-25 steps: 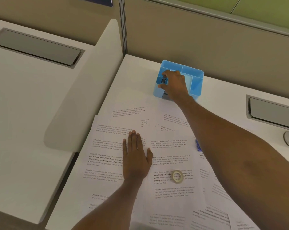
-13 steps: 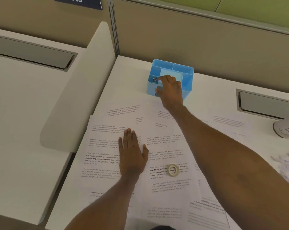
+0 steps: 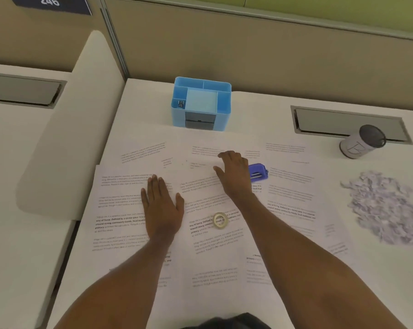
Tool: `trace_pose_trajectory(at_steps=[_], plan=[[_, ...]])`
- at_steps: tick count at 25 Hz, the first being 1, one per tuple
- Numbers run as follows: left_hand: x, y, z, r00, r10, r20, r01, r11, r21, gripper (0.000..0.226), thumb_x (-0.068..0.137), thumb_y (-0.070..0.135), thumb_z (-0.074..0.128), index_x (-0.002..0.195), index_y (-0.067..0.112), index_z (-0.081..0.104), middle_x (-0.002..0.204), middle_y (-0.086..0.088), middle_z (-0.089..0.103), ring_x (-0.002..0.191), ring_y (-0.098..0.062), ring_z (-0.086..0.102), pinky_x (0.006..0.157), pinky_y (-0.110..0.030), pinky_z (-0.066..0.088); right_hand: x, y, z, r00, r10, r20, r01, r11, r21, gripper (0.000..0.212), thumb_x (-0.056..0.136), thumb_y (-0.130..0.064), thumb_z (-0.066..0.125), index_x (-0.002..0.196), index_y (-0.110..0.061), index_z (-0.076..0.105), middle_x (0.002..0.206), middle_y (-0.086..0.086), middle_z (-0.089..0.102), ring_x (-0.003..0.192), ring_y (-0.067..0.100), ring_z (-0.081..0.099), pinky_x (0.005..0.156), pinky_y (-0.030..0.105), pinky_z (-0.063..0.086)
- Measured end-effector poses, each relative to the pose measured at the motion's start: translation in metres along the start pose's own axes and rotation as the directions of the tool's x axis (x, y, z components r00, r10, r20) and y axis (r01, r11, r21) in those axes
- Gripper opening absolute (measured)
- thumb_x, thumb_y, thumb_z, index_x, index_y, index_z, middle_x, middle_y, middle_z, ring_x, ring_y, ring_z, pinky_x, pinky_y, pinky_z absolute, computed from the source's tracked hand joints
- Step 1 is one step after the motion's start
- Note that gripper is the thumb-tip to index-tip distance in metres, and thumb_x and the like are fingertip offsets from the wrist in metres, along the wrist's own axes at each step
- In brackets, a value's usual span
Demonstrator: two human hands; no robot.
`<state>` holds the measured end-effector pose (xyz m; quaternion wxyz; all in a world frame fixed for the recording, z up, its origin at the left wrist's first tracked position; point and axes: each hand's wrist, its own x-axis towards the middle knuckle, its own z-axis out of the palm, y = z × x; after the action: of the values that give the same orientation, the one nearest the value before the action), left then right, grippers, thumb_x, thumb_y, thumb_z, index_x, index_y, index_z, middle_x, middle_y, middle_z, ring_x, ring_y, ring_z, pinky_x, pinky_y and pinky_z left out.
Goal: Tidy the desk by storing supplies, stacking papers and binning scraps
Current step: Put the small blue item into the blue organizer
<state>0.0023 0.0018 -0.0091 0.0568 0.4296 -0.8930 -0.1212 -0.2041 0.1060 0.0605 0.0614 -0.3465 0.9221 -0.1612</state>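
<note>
Printed paper sheets lie spread over the white desk. My left hand rests flat on them, fingers straight. My right hand hovers over the sheets with fingers loosely bent, holding nothing, just left of a small purple stapler. A roll of clear tape lies on the papers between my arms. The blue desk organiser stands at the back, with a small dark clip in its left compartment. A heap of shredded paper scraps sits at the right.
A white cylindrical bin with a dark mesh inside stands at the back right, next to a grey cable hatch. A white divider panel borders the desk on the left. Partition walls close the back.
My right hand has let go of the clip in the organiser and pulled back toward me, now beside the purple stapler. My left hand stays flat on the papers.
</note>
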Motion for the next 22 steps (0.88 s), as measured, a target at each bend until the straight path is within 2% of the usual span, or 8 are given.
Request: trace_pose_trajectory(at_steps=[5, 7, 10, 14, 17, 22], plan=[[-0.001, -0.001, 0.001, 1.000, 0.012, -0.024, -0.013, 1.000, -0.014, 0.077, 0.105, 0.047, 0.037, 0.162, -0.004, 0.028, 0.171, -0.023, 0.029, 0.162, -0.036, 0.021, 0.134, -0.056, 0.015, -0.016, 0.059, -0.018, 0.989, 0.139, -0.040, -0.141, 0.988, -0.057, 0.044, 0.095, -0.032, 0.064, 0.135, -0.016, 0.055, 0.137, 0.004, 0.055, 0.127, 0.027, 0.049, 0.109, 0.042, 0.037], [-0.001, -0.001, 0.002, 1.000, 0.012, -0.023, -0.012, 1.000, -0.014, 0.078, 0.105, 0.047, 0.036, 0.163, -0.004, 0.027, 0.171, -0.023, 0.029, 0.162, -0.036, 0.021, 0.134, -0.056, 0.014, -0.017, 0.078, -0.022, 0.979, 0.205, 0.001, -0.203, 0.973, -0.109, 0.048, 0.097, -0.032, 0.060, 0.141, -0.016, 0.049, 0.141, 0.005, 0.051, 0.130, 0.027, 0.046, 0.110, 0.042, 0.034], [0.000, -0.002, 0.003, 1.000, 0.009, -0.020, -0.009, 1.000, -0.014, 0.079, 0.105, 0.048, 0.034, 0.163, -0.004, 0.027, 0.172, -0.023, 0.028, 0.163, -0.036, 0.020, 0.134, -0.056, 0.013, -0.017, 0.096, -0.024, 0.968, 0.236, 0.082, -0.217, 0.957, -0.195, 0.049, 0.099, -0.024, 0.057, 0.146, -0.017, 0.042, 0.144, 0.005, 0.047, 0.132, 0.026, 0.043, 0.112, 0.042, 0.031], [0.000, -0.002, 0.003, 1.000, -0.002, -0.010, 0.001, 1.000, -0.010, 0.079, 0.105, 0.050, 0.032, 0.164, -0.002, 0.026, 0.173, -0.021, 0.026, 0.163, -0.034, 0.018, 0.134, -0.054, 0.012, -0.013, 0.106, -0.028, 0.969, 0.226, 0.096, -0.209, 0.964, -0.166, 0.041, 0.092, -0.010, 0.064, 0.130, -0.019, 0.051, 0.129, 0.003, 0.054, 0.121, 0.024, 0.049, 0.106, 0.040, 0.032], [0.000, -0.002, 0.004, 1.000, 0.000, -0.016, 0.000, 1.000, -0.007, 0.078, 0.105, 0.049, 0.033, 0.164, -0.002, 0.026, 0.173, -0.021, 0.026, 0.163, -0.034, 0.019, 0.134, -0.054, 0.013, -0.007, 0.111, -0.035, 0.972, 0.193, 0.135, -0.177, 0.977, -0.116, 0.032, 0.092, -0.012, 0.064, 0.121, -0.021, 0.056, 0.124, 0.002, 0.055, 0.116, 0.024, 0.051, 0.102, 0.039, 0.033], [0.000, -0.001, 0.004, 1.000, 0.003, -0.027, -0.003, 1.000, -0.013, 0.077, 0.105, 0.048, 0.035, 0.163, -0.002, 0.028, 0.172, -0.022, 0.028, 0.162, -0.035, 0.021, 0.134, -0.055, 0.015, -0.001, 0.118, -0.058, 0.962, 0.029, 0.273, -0.042, 0.998, 0.041, 0.026, 0.091, -0.013, 0.068, 0.116, -0.018, 0.060, 0.124, 0.004, 0.055, 0.116, 0.023, 0.049, 0.100, 0.036, 0.029]])
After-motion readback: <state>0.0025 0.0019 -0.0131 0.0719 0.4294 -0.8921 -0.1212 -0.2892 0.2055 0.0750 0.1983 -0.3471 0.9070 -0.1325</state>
